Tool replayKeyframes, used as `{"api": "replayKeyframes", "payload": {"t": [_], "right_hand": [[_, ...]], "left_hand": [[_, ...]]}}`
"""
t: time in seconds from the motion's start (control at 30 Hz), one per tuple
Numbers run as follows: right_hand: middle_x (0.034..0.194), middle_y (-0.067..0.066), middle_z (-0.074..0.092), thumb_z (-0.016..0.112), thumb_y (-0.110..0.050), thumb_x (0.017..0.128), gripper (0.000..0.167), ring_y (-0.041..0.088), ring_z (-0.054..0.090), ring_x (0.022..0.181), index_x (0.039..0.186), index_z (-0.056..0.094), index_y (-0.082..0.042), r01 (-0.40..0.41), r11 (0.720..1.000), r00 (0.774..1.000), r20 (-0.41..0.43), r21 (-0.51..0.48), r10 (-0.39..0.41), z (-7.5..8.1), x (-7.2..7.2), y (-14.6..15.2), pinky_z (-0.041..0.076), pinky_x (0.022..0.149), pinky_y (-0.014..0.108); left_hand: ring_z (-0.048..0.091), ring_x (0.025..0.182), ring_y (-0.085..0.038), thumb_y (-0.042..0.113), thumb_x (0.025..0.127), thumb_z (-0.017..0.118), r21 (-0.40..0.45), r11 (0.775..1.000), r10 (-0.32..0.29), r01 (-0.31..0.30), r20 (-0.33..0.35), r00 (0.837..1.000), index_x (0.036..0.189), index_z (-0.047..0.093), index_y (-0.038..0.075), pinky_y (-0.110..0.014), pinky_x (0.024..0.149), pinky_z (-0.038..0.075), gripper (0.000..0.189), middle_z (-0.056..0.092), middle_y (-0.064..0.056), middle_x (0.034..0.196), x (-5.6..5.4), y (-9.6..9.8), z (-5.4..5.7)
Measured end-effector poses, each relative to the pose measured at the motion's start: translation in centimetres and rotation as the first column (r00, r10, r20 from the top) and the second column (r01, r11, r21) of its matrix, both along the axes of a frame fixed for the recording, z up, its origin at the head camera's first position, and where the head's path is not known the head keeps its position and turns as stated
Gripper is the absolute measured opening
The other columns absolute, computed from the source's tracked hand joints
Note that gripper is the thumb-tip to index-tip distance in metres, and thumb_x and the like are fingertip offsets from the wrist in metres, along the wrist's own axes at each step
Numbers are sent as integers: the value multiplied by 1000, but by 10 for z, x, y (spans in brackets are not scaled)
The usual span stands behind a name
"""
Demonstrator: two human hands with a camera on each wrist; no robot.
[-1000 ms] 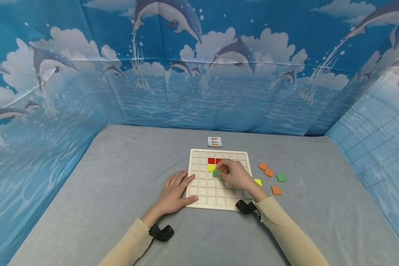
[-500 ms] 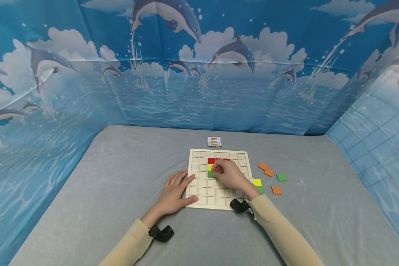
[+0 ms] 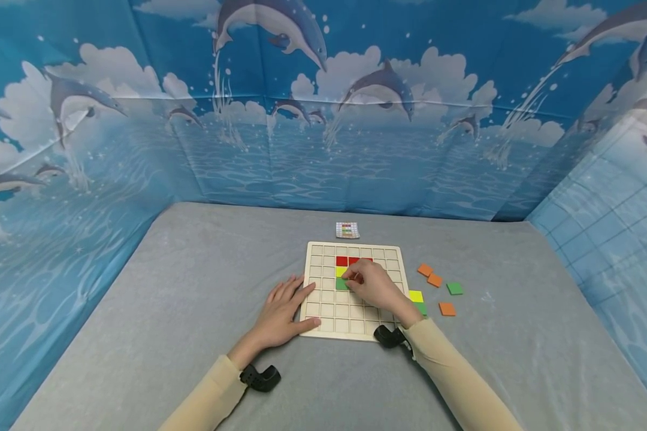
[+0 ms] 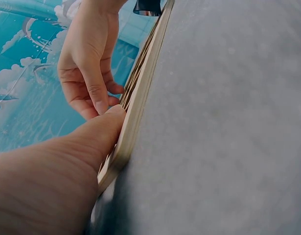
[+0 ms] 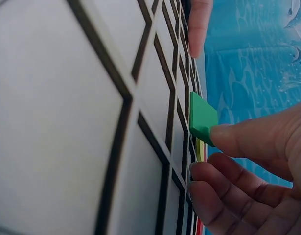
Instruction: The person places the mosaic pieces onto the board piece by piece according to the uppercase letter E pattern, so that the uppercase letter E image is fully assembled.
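Observation:
My right hand (image 3: 376,284) pinches a green square tile (image 5: 203,117) by its edge. In the right wrist view the tile is tilted, close over a cell of the wooden grid board (image 3: 342,310); the thumb (image 5: 228,137) is on its near edge. Just beyond lies a yellow tile (image 3: 341,272), below a row of red tiles (image 3: 342,261) partly covered by the hand. My left hand (image 3: 281,314) rests with fingers spread at the board's left edge, its thumb (image 4: 108,125) on the rim in the left wrist view.
A small printed pattern card (image 3: 347,230) lies behind the board. To the right are orange tiles (image 3: 447,309), a green tile (image 3: 455,288), and a yellow tile (image 3: 416,296) beside another green one (image 3: 421,307). A dolphin-print curtain (image 3: 302,155) stands behind the grey cloth-covered table (image 3: 194,287).
My right hand has moved the green tile slightly left, to the cell below the yellow tile, and then stayed there. My left hand has kept its place.

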State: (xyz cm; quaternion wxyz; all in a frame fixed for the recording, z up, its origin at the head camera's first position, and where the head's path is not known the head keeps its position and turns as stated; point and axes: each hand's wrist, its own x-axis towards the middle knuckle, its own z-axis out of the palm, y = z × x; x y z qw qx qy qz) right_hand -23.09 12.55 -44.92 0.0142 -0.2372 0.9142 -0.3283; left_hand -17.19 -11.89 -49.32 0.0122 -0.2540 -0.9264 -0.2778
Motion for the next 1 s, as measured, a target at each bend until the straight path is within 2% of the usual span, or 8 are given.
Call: {"api": "replayKeyframes", "payload": {"t": [0.17,0.33,0.47,0.63,0.83,1.0], "right_hand": [[83,-3,56,72,-6,84,8,12,49,68,90,74,-11,-30,1000,999,15,10,30,-2,3,5,44,60,30],[90,-3,57,73,-8,84,11,13,47,71,93,75,-14,-123,992,990,68,-6,123,-2,9,12,43,63,31],[94,-2,58,72,-10,85,13,12,48,76,97,74,-13,-192,981,981,37,2,192,-2,14,18,44,67,31],[97,-6,61,71,-16,87,11,11,52,80,98,73,-15,-222,974,975,18,-34,223,1,23,30,46,70,29],[94,-4,63,71,-15,87,12,14,57,83,98,72,-10,-166,978,985,18,-123,170,6,30,56,51,71,30],[93,-2,63,70,-12,88,7,16,58,79,94,70,-9,-31,994,999,26,-103,34,12,32,86,49,63,31]], "left_hand": [[9,142,-28,54,91,55,-6,1000,-6,7,8,1000,149,33,17,-50,110,5,73,20,-11,155,0,0,-1],[9,142,-29,52,91,57,3,1000,-6,6,13,1000,149,33,16,-51,110,5,73,20,-12,154,0,0,-1],[10,142,-30,51,90,58,5,1000,-1,1,2,1000,148,35,14,-51,110,6,73,22,-13,154,0,0,0],[11,142,-31,51,90,58,5,1000,-7,7,-3,1000,148,36,13,-52,109,7,73,23,-14,153,1,0,1],[12,141,-32,51,90,58,19,1000,-18,18,-16,1000,148,36,13,-53,109,8,72,23,-14,153,1,-1,0],[11,142,-31,52,90,57,24,1000,-15,15,-11,1000,148,35,14,-52,109,7,73,22,-14,153,1,-1,0]]}}
